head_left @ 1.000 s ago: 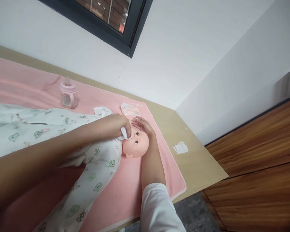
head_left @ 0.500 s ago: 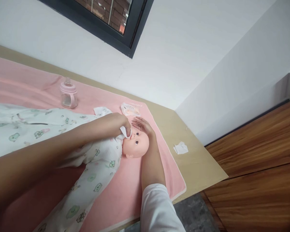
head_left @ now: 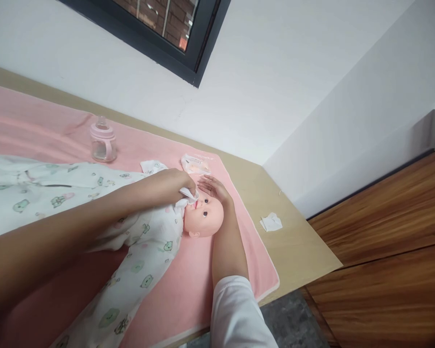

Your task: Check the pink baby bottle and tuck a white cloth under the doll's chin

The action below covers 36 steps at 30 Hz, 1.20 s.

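Note:
A bald baby doll (head_left: 206, 221) lies on its back with its head toward the right, dressed in a white print sleepsuit (head_left: 145, 241). My left hand (head_left: 179, 183) reaches across its chest, closed on a white tissue (head_left: 189, 195) by the doll's mouth and chin. Part of the tissue is hidden under the fingers. Curved round the far side of the head is my right hand (head_left: 215, 187), its fingers stretched out and holding nothing; that forearm passes beside the crown.
The doll rests on a pink mat (head_left: 199, 270) over a wooden table (head_left: 297, 256). Behind it stand a pink-topped baby bottle (head_left: 103, 142) and a small clear plastic packet (head_left: 195, 164). A crumpled white tissue (head_left: 271, 222) lies on the wood to the right, below the white wall (head_left: 257, 87).
My left hand has drawn slightly back from the doll's mouth with the tissue, and more of the lips shows. My right hand has stayed in place.

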Tool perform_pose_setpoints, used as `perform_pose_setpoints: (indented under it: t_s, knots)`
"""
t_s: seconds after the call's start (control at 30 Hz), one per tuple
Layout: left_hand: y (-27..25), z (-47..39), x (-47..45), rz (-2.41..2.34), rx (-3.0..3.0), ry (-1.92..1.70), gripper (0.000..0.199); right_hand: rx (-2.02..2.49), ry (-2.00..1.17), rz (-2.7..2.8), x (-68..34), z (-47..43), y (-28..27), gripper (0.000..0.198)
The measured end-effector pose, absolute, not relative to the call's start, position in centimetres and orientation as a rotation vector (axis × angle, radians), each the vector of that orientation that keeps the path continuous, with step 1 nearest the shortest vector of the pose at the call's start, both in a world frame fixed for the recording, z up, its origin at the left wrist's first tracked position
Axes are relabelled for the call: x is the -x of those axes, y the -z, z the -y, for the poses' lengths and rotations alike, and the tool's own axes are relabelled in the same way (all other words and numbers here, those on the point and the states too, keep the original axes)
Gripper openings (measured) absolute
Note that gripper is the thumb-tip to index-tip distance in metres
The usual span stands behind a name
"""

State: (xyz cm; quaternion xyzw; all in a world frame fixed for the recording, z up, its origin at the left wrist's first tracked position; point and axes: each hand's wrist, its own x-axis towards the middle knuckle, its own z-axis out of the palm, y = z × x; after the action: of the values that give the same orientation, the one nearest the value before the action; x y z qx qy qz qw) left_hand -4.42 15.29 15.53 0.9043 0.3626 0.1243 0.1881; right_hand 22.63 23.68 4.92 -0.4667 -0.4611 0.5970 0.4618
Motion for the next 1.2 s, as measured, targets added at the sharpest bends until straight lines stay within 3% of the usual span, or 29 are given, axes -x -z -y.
perform_pose_setpoints:
  t_s: [0.4, 1.03, 1.2]
  knots:
    - [-14.7, -15.6, 4.3, -1.027, -2.580, -0.480, 0.015, 1.166, -1.461, 1.115, -22.3, -23.5, -5.3, 0.018]
    - [-15.4, -15.4, 4.1, -1.102, -2.572, -0.484, 0.012, 1.140, -1.478, 1.143, -23.0, -24.1, -4.4, 0.035]
    - [-15.0, -15.7, 4.2, -1.101, -2.554, -0.562, 0.018, 1.138, -1.482, 1.112, -22.8, -23.8, -4.7, 0.027]
